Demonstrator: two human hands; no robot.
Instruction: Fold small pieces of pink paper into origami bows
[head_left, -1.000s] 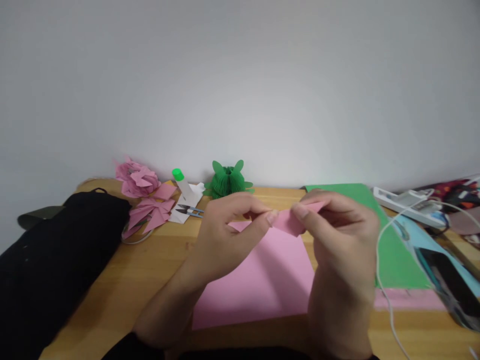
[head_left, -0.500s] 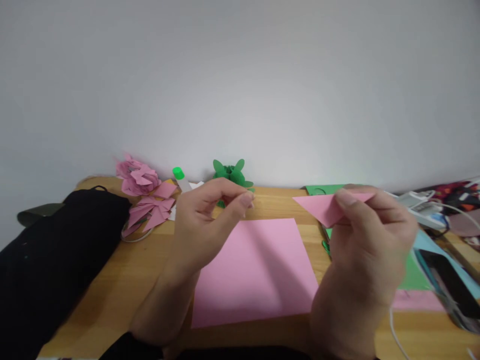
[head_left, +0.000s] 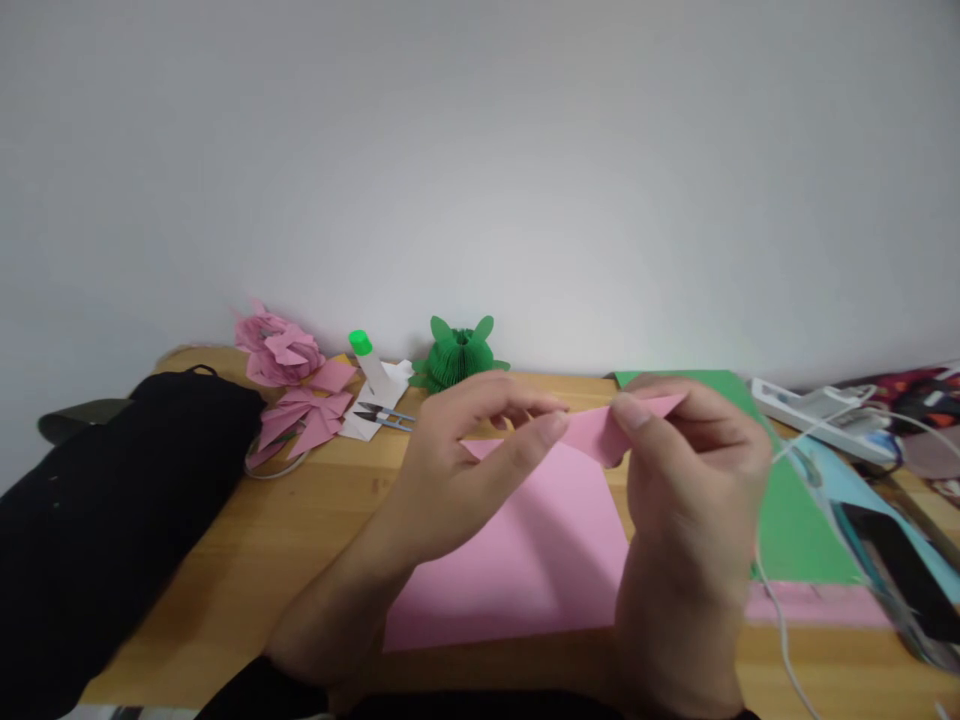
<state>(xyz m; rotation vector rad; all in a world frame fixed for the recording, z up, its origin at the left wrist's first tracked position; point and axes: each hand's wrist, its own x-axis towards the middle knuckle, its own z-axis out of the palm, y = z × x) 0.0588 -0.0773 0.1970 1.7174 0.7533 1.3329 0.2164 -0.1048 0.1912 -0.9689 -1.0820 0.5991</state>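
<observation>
The table (head_left: 247, 560) bears a pink sheet (head_left: 525, 570), flat below both hands. The right hand (head_left: 694, 500) pinches a folded slip (head_left: 587, 432) above it, thumb on top. The left hand (head_left: 457, 470) has thumb and fingers nearly together at the slip's left tip; whether they grip, I cannot tell. For a crisp crease, best keep the right thumb firm, edges matched, and press evenly towards the tip.

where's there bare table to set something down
Widest bare wood: between the black cloth item and pink sheet, partly under the left forearm. A smaller patch: front right, nearer than the phone, beside a white cable. Crowded: back left, with glue stick and snips; right, around the power strip; centre, where the right hand grips folded paper.
</observation>
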